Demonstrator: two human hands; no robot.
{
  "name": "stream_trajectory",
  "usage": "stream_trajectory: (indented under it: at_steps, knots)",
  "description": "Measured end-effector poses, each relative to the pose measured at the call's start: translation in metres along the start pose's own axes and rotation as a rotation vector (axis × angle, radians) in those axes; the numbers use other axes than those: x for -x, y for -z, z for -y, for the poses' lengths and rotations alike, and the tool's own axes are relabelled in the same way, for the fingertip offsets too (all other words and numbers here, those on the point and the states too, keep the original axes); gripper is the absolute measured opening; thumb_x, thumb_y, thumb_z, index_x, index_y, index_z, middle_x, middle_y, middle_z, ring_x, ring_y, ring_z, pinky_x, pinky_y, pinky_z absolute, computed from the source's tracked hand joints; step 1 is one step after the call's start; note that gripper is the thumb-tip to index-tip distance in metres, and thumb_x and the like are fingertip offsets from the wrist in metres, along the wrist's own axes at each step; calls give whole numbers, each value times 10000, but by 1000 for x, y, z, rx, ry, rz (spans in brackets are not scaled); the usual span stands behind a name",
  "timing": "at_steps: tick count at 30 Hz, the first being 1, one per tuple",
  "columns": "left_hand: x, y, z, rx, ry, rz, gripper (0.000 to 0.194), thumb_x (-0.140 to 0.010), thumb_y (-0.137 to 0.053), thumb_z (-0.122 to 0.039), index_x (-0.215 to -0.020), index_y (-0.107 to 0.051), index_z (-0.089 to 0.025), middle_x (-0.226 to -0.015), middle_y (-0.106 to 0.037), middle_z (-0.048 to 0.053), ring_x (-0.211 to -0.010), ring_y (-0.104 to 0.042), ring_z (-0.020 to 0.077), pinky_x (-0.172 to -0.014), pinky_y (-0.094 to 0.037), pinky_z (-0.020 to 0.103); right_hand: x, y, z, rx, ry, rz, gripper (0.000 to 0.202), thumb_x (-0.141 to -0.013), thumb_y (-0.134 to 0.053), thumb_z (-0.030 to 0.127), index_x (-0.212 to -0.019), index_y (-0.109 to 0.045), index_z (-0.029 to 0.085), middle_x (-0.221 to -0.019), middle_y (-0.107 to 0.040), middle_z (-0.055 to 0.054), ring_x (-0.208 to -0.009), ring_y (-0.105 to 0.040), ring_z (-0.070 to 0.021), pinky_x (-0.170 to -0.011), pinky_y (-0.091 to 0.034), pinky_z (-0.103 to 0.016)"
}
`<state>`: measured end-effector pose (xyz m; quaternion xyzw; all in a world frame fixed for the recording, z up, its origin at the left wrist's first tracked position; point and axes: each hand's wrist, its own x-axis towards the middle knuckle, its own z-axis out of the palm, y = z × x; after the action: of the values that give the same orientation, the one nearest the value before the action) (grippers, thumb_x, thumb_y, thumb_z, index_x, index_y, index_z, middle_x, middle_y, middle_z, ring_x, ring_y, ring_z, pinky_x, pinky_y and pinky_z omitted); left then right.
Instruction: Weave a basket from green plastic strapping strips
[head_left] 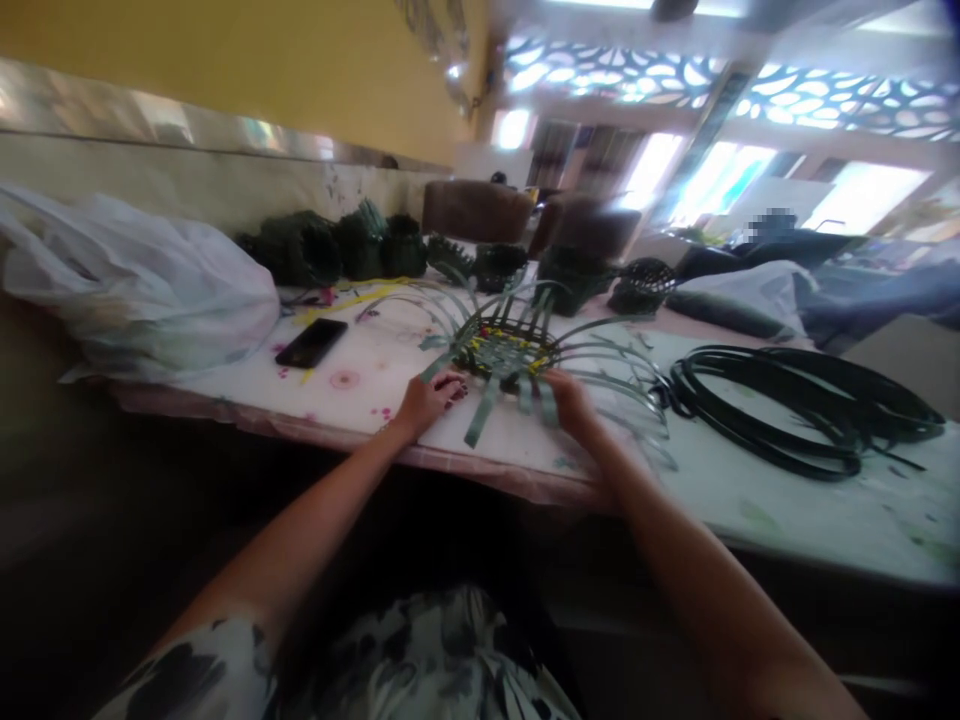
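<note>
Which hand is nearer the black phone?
Left. The left hand is right of the phone, by the weaving's near-left edge; the right hand is farther, by its near-right.

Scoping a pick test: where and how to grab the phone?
Probably by both long edges at mid-length, from above and slightly right: the phone lies flat, a slim oblong, and the white plastic bag sits close on its left.

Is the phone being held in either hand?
No, the phone lies on the table, while the left hand and right hand are at the half-woven basket.
</note>
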<state>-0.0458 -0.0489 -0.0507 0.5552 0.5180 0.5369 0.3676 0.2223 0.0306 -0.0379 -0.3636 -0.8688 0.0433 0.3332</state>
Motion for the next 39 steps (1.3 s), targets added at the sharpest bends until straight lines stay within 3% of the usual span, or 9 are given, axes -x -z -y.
stream_trajectory:
  at_steps: [5, 11, 19, 25, 31, 34, 37, 39]
  knots:
    - [0, 1, 1, 16, -13, -15, 221, -845, -614, -248, -989, -741, -138, -819, -743, 55, -735, -687, 141, -611, -519, 211, -40, 8, -8, -78, -104, -59, 141, -712, -529, 251, -678, -651, 191, -716, -641, -43, -713, -549, -190, -690, -403, -299]
    - [-2, 3, 5, 71, -2, -16, 202, -850, -612, -247, -966, -739, -142, -833, -737, 67, -731, -679, 128, -612, -518, 207, -73, 36, -9, -278, -289, 21, 209, -626, -578, 336, -718, -658, 166, -639, -596, -6, -631, -491, -156, -640, -376, -284]
    - [-1, 4, 6, 0, -66, -15, 206, -854, -600, -233, -978, -741, -149, -843, -742, 62, -738, -683, 137, -602, -526, 210, -83, 43, 8, -269, -302, 54, 234, -607, -573, 363, -711, -648, 166, -614, -551, 4, -603, -445, -136, -596, -348, -272]
    - [-4, 4, 8, -53, -176, -150, 207, -866, -606, -225, -1021, -730, -165, -947, -744, 65, -759, -680, 145, -645, -552, 243, -84, 40, 17, -265, -316, 69, 242, -628, -574, 367, -740, -654, 168, -590, -535, 16, -549, -408, -119, -552, -327, -265]
    - [-29, 15, 4, -228, -317, -329, 256, -862, -614, -156, -1102, -700, -173, -1078, -696, 67, -807, -664, 147, -831, -558, 314, -81, 43, 26, -263, -314, 97, 211, -634, -576, 356, -712, -634, 169, -600, -523, 14, -563, -409, -119, -556, -327, -266]
    - [-50, 22, -9, -365, -409, -383, 356, -818, -683, -160, -1173, -664, -160, -1143, -654, 102, -965, -652, 205, -970, -506, 377, -77, 46, 27, -256, -288, 109, 204, -643, -584, 347, -724, -648, 170, -611, -548, 11, -586, -431, -125, -582, -349, -267]
    - [-73, 26, -24, -435, -502, -353, 450, -742, -780, -207, -1169, -651, -152, -1226, -620, 139, -1216, -543, 280, -1087, -407, 420, -74, 52, 25, -274, -246, 129, 174, -639, -602, 340, -699, -653, 184, -620, -578, 7, -620, -470, -145, -623, -385, -278]
    - [-87, 27, -33, -385, -528, -277, 465, -706, -803, -215, -1140, -651, -150, -1256, -607, 144, -1210, -535, 275, -1044, -432, 395, -72, 58, 23, -307, -233, 143, 164, -637, -625, 347, -680, -653, 191, -620, -588, 1, -633, -491, -160, -637, -406, -291]
